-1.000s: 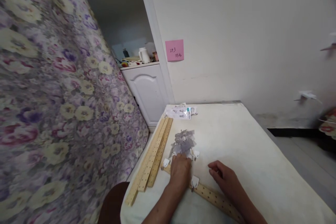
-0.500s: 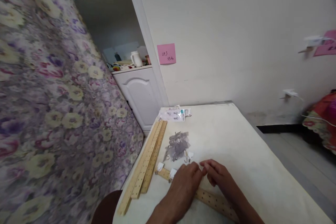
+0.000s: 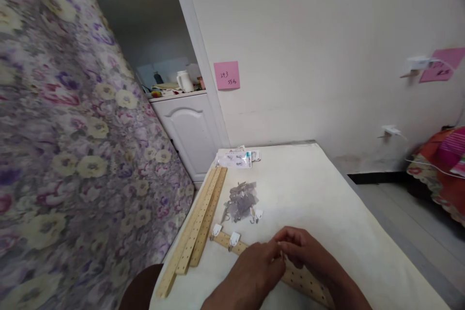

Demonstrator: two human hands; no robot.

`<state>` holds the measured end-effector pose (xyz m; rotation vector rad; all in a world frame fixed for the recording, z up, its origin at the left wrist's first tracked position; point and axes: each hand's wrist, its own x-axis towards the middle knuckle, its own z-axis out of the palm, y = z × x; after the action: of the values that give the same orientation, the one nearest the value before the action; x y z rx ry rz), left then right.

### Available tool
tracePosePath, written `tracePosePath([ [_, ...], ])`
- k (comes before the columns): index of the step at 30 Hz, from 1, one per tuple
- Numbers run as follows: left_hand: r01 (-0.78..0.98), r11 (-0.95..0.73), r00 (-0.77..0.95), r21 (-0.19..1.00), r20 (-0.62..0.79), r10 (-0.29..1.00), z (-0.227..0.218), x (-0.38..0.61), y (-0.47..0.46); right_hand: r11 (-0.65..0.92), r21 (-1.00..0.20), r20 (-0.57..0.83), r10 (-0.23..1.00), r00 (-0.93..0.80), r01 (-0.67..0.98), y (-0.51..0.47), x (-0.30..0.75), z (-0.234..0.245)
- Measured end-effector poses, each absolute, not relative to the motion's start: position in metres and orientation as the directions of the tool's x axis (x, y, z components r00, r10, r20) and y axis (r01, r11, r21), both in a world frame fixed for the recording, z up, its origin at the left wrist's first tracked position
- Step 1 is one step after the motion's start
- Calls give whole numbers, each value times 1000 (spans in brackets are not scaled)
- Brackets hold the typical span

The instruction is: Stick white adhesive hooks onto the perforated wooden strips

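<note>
My left hand (image 3: 259,266) and my right hand (image 3: 305,249) meet above a strip of wood with rows of holes (image 3: 301,281). Both have their fingertips pinched together, with a tiny thing between them too small to make out. On the strip's far left end sit two small metal hooks with white tags (image 3: 234,239), one at the tip and one a little further in. My left hand covers the strip's middle. Just beyond lies a heap of small hooks in clear bags (image 3: 242,202), with a loose tagged hook (image 3: 256,215) beside it.
Several long perforated wooden strips (image 3: 198,218) lie along the table's left edge. Flat packets (image 3: 234,159) rest at the back of the white-covered table (image 3: 290,179). A floral curtain (image 3: 90,155) hangs close on the left, and a wall (image 3: 290,58) stands behind.
My hands have shifted slightly down and right, and the fingertips now press together around a tiny thing. More of the two tagged hooks on the strip shows. The view has turned a little right.
</note>
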<state>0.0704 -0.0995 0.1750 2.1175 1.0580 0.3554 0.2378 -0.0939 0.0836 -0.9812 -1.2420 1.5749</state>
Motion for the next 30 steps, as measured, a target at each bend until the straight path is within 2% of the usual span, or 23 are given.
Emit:
tracePosePath([
  [5, 551, -365, 549, 750, 4, 836, 145, 56, -103, -124, -969, -50, 946, -320, -215, -92, 236, 76],
  [7, 515, -352, 437, 781, 114, 892, 122, 52, -107, -105, -961, -19, 949, -316, -258, -92, 235, 77],
  [9, 431, -143, 247, 891, 36, 968, 99, 52, -112, -96, -949, 5, 948, -317, -301, -94, 235, 79],
  [10, 353, -72, 228, 933, -11, 973, 89, 53, -114, -96, -942, 14, 946, -324, -321, -95, 234, 80],
  [15, 225, -25, 247, 974, -33, 969, 74, 60, -121, -109, -929, 30, 931, -364, -354, -98, 232, 82],
  [19, 273, -27, 217, 962, -35, 976, 71, 60, -121, -93, -976, -24, 945, -327, -199, -99, 231, 77],
  [23, 326, -28, 211, 945, -44, 977, 48, 59, -125, -60, -998, -57, 963, -265, -4, -100, 232, 71],
  [26, 412, -90, 233, 907, -9, 972, 30, 55, -131, -24, -993, -48, 975, -217, 114, -96, 234, 63],
  [30, 554, -221, 264, 803, 83, 961, 25, 44, -137, -67, -981, -98, 981, -165, 184, -91, 239, 49],
])
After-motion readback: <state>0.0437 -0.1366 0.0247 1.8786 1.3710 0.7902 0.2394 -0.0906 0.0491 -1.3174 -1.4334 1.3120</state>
